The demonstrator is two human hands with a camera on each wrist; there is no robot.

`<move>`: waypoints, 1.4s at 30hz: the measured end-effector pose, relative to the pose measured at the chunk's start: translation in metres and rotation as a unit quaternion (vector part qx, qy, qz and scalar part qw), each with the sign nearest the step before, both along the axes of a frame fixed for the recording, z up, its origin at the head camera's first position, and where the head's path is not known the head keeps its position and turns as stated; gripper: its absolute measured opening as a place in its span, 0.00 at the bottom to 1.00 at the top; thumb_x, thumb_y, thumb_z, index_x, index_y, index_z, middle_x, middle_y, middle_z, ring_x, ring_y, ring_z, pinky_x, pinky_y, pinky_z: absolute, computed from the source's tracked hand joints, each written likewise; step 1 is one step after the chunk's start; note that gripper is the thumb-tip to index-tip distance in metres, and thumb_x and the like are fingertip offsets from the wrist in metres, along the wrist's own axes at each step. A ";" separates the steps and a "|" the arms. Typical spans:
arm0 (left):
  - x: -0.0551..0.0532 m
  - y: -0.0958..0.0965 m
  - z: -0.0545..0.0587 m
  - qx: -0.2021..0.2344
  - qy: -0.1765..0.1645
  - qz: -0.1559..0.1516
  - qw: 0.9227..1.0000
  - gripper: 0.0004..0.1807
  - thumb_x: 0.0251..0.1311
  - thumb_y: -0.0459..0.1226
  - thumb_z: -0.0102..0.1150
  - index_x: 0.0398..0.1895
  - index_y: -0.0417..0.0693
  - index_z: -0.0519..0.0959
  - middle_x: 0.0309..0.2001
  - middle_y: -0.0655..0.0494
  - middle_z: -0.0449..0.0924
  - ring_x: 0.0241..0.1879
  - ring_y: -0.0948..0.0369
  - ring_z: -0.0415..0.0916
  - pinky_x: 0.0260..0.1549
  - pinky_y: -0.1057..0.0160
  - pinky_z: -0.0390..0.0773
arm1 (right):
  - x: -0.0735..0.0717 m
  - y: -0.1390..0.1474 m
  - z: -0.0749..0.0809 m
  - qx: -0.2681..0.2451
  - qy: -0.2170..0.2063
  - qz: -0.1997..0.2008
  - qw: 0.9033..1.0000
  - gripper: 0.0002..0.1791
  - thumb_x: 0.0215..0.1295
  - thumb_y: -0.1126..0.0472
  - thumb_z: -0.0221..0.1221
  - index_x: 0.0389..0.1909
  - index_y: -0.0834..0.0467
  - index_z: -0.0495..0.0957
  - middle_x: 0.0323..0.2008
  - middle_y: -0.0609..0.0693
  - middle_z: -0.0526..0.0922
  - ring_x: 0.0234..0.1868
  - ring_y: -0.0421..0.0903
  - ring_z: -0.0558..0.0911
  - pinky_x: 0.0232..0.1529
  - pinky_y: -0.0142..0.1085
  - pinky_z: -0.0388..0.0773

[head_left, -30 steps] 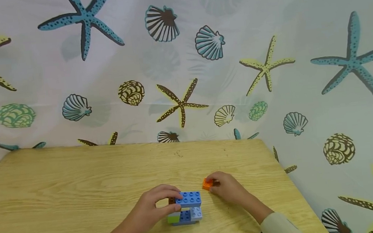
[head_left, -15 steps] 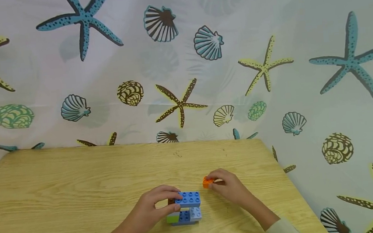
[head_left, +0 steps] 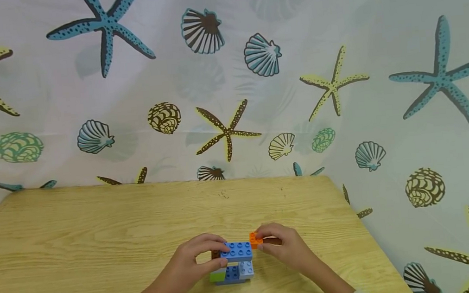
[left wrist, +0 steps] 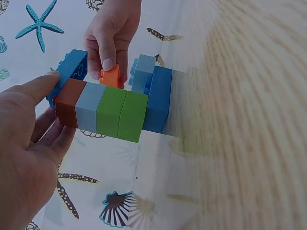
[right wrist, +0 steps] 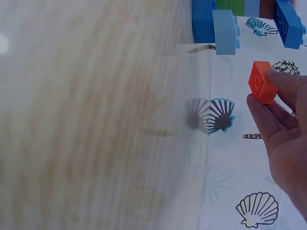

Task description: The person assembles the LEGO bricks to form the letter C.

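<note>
My left hand [head_left: 188, 264] grips the top of a toy brick stack at its left side, thumb and fingers on the upper blue brick [head_left: 240, 252] and near the brown brick [left wrist: 69, 103]. Below the brown one come a light blue brick [left wrist: 90, 109] and two green bricks [left wrist: 120, 115], down to a blue base brick [left wrist: 159, 98]. Another light blue brick [head_left: 246, 270] sits on the base's right end, under the overhanging blue brick with a gap between. My right hand [head_left: 286, 244] pinches an orange brick [right wrist: 261, 84] off the table, close beside the upper blue brick's right end.
The stack stands near the front of a wooden table [head_left: 99, 232]. A cloth [head_left: 149, 79] printed with starfish and shells hangs behind the table and along its right side.
My right hand has lifted the orange brick and brought it left and nearer, up to the stack's right end. The left hand and the stack stay in place.
</note>
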State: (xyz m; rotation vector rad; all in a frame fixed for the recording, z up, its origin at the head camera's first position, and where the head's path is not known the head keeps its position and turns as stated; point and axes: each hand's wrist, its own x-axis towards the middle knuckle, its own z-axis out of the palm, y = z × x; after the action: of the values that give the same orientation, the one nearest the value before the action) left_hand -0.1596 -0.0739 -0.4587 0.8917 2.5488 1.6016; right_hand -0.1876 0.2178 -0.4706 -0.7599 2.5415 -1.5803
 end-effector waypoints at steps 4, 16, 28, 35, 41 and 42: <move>0.000 0.000 0.000 0.000 0.009 -0.003 1.000 0.09 0.64 0.49 0.65 0.47 0.68 0.85 0.55 0.66 0.80 0.57 0.59 0.78 0.55 0.62 0.80 | 0.006 -0.002 -0.001 -0.009 -0.003 0.000 1.000 0.12 0.66 0.66 0.65 0.50 0.58 0.84 0.57 0.59 0.80 0.56 0.53 0.83 0.53 0.34 0.82; -0.001 -0.001 -0.003 0.020 0.032 -0.021 0.999 0.11 0.66 0.46 0.64 0.49 0.60 0.86 0.56 0.59 0.80 0.50 0.65 0.79 0.47 0.61 0.83 | 0.021 -0.008 0.003 -0.044 -0.042 -0.005 0.998 0.12 0.66 0.65 0.65 0.49 0.56 0.84 0.58 0.56 0.80 0.57 0.59 0.82 0.51 0.35 0.84; -0.001 -0.002 -0.003 0.018 0.040 -0.022 0.999 0.12 0.65 0.45 0.65 0.49 0.58 0.87 0.55 0.57 0.81 0.50 0.64 0.79 0.46 0.60 0.84 | 0.028 -0.010 0.000 -0.056 -0.053 0.001 0.997 0.12 0.66 0.64 0.65 0.50 0.58 0.83 0.59 0.58 0.79 0.58 0.60 0.81 0.52 0.35 0.83; 0.000 0.000 -0.002 0.013 0.030 -0.018 0.999 0.12 0.65 0.47 0.65 0.49 0.60 0.87 0.55 0.59 0.81 0.55 0.57 0.79 0.47 0.66 0.83 | 0.029 -0.010 0.000 -0.064 -0.055 0.005 0.996 0.11 0.66 0.64 0.65 0.49 0.59 0.83 0.59 0.59 0.79 0.57 0.44 0.82 0.53 0.36 0.83; 0.000 0.001 -0.002 0.024 0.014 -0.020 0.999 0.12 0.65 0.46 0.65 0.49 0.59 0.87 0.55 0.58 0.80 0.52 0.60 0.80 0.46 0.64 0.83 | 0.031 -0.011 0.000 -0.078 -0.071 0.011 0.994 0.11 0.67 0.66 0.64 0.49 0.64 0.82 0.59 0.63 0.77 0.58 0.44 0.81 0.53 0.36 0.83; 0.000 0.001 -0.002 0.026 0.015 -0.022 0.999 0.12 0.65 0.45 0.65 0.49 0.58 0.87 0.55 0.58 0.80 0.51 0.61 0.80 0.45 0.64 0.84 | 0.031 -0.011 0.000 -0.083 -0.074 0.013 0.994 0.11 0.67 0.66 0.64 0.49 0.65 0.81 0.59 0.64 0.77 0.58 0.45 0.81 0.53 0.36 0.83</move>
State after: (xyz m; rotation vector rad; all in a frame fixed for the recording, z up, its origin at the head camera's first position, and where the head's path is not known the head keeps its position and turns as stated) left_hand -0.1597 -0.0731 -0.4606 0.9754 2.4993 1.6613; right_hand -0.1564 0.2069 -0.4710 -0.6604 2.3119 -1.7843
